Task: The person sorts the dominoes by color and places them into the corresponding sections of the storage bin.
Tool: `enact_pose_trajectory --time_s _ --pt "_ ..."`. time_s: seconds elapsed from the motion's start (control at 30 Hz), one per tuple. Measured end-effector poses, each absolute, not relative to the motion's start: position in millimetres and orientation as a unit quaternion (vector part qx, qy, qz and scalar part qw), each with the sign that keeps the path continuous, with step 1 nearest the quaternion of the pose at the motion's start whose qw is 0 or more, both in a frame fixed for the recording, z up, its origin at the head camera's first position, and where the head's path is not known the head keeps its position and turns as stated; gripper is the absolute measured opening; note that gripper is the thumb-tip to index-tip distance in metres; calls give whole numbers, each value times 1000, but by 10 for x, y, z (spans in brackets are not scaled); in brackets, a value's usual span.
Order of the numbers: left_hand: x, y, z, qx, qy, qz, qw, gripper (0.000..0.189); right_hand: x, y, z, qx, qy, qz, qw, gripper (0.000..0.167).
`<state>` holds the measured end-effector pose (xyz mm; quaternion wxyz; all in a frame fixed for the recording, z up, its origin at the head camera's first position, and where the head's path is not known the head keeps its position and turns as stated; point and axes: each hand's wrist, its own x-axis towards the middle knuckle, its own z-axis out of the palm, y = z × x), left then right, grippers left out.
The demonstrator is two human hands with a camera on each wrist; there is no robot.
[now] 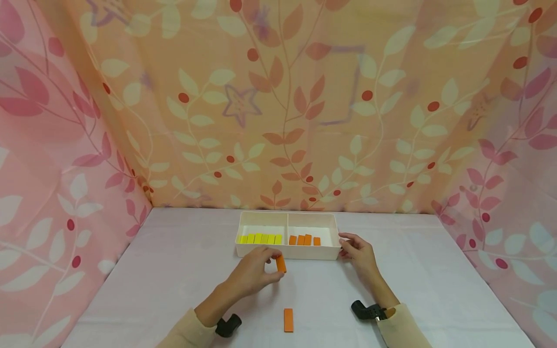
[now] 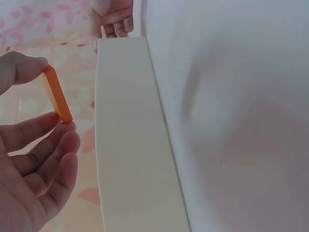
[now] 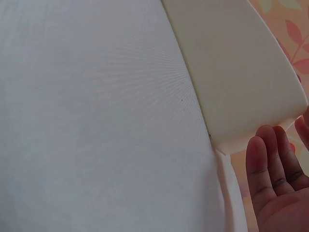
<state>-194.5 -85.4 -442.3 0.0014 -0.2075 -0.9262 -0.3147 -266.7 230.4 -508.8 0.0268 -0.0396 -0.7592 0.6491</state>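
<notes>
My left hand (image 1: 254, 271) pinches an orange rectangular tile (image 1: 281, 264) between thumb and fingertips, in front of the white box. In the left wrist view that tile (image 2: 58, 95) stands on edge between thumb and fingers, raised beside the box's front wall. The white two-compartment box (image 1: 261, 252) holds several yellow tiles (image 1: 264, 239) on its left side and several orange tiles (image 1: 301, 240) on its right. At the box's right end is my right hand (image 1: 360, 253), its fingers fairly straight; the right wrist view shows the fingertips (image 3: 257, 150) right at that end wall.
One more orange tile (image 1: 288, 320) lies flat on the white-covered table (image 1: 183, 270), nearer to me and between the two forearms. A flowered cloth (image 1: 278, 121) hangs behind the table and along both sides. Each wrist wears a black camera (image 1: 228, 326).
</notes>
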Motion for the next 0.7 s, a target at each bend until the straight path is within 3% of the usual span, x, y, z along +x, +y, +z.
enact_pose_trajectory --time_s 0.7 --pt "-2107 -823 -4324 -187 -918 -350 11 44 -2652 2302 -5062 -36 -762 647 24 37"
